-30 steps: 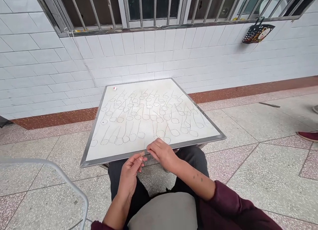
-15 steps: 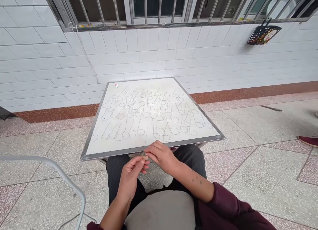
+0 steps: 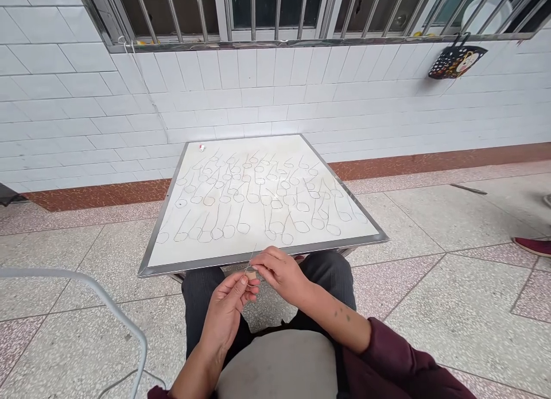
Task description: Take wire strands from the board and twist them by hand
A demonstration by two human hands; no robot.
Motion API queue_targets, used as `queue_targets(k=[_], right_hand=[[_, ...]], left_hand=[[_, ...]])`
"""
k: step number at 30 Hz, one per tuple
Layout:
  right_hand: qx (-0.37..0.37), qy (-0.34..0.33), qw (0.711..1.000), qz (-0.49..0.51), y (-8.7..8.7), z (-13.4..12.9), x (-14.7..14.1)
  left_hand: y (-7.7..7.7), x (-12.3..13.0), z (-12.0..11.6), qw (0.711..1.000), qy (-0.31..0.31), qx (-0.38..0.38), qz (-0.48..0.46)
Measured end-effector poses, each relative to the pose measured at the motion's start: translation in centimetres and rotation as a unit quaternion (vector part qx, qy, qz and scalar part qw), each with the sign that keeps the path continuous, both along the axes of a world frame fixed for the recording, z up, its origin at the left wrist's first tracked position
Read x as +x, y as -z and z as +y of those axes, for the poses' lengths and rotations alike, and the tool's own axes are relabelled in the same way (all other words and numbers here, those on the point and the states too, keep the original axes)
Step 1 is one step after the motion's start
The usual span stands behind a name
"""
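Note:
My left hand (image 3: pixel 228 304) pinches a thin wire loop (image 3: pixel 248 267) at the table's near edge, and a small tan piece (image 3: pixel 251 275) shows at its fingertips. Close beside it, my right hand (image 3: pixel 279 271) is closed with its fingertips at the same wire; the exact grip is too small to make out. Both hands are above my lap. In front of them stands a white table (image 3: pixel 215 252) with a grey rim. Rows of thin wire loops with long tails (image 3: pixel 243 228) lie across its top.
A tiny red and white object (image 3: pixel 202 148) lies at the table's far left corner. A grey curved tube (image 3: pixel 107 304) is at the lower left. A patterned bag (image 3: pixel 458 61) hangs on the tiled wall. Another person's red shoe (image 3: pixel 531 246) shows at the right.
The tan piece at my left fingertips shows more, and a wire end now stands up above my hands. My hands have otherwise hardly moved.

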State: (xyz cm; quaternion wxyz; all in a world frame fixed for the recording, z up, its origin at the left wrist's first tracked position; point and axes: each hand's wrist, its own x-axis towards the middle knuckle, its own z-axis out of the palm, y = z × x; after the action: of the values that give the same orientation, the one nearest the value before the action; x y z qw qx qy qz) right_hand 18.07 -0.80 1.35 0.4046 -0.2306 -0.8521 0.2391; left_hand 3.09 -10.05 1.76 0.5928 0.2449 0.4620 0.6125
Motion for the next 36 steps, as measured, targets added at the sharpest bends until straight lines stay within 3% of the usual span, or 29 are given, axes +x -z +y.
queue_targets(k=[16,26,31,36], right_hand=[[-0.015,0.005,1.000,0.025,-0.15,-0.26,-0.25],[-0.020,-0.023,0.999,0.009,-0.05,-0.54,-0.42],[-0.073,-0.054,0.996,0.018,-0.14,-0.73,-0.55],[-0.186,-0.071,0.979,0.038,-0.04,-0.74,-0.63]], left_hand=[[0.14,-0.23,-0.15,1.000,0.018,0.006,0.021],[0.15,-0.39,-0.34,0.994,0.005,0.006,0.107],[0.25,-0.48,-0.17,0.992,0.003,0.020,0.128],[0.22,-0.50,-0.11,0.992,0.003,0.029,0.119]])
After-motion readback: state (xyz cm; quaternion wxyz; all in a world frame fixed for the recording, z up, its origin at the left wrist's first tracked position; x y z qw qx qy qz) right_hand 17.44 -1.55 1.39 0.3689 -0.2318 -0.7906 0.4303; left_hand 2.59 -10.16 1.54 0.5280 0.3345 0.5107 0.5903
